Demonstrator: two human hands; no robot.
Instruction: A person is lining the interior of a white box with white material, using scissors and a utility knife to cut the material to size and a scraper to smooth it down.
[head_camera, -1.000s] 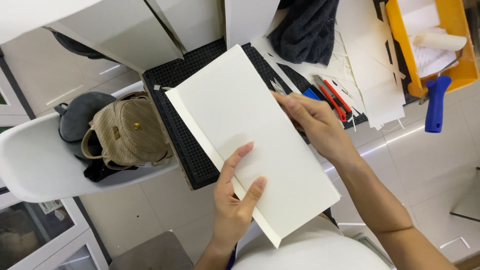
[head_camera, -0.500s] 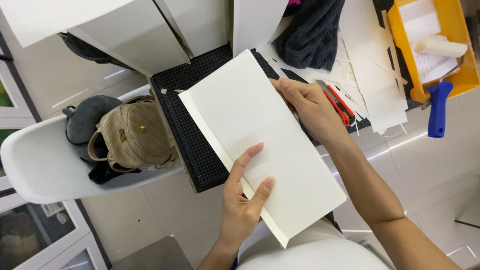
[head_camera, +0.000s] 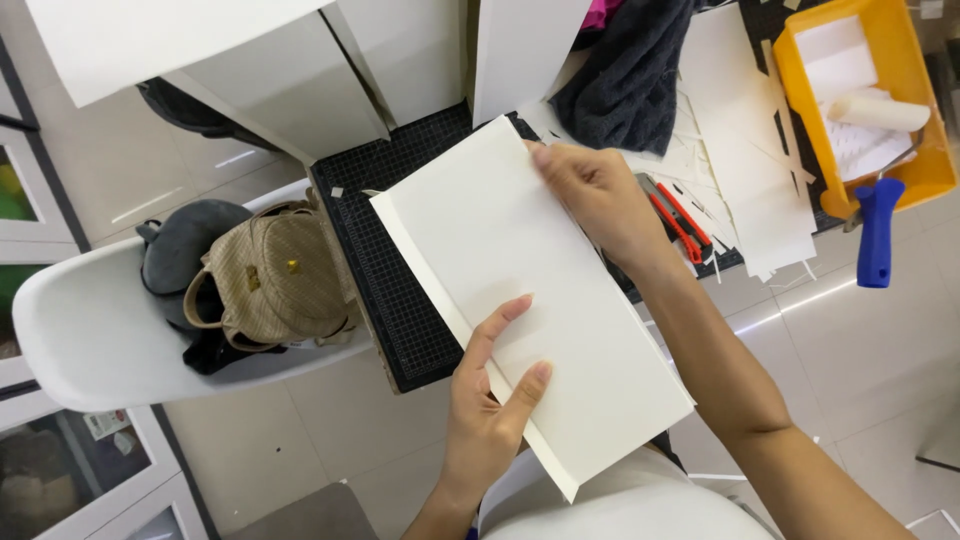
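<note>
We hold a long folded white sheet (head_camera: 530, 300) over the black gridded cutting mat (head_camera: 385, 270), its far end reaching toward the mat's far edge and its near end over our lap. Our left hand (head_camera: 490, 410) pinches the folded left edge, thumb on top and fingers spread across the face. Our right hand (head_camera: 590, 195) presses the far right corner, fingers together and curled on the edge. To crease it well, we judge that both layers should stay aligned while pressure runs steadily along the fold. Compared with a second ago, the sheet sits slightly further up the mat, the right hand has crept toward the far corner, and the grips look unchanged.
</note>
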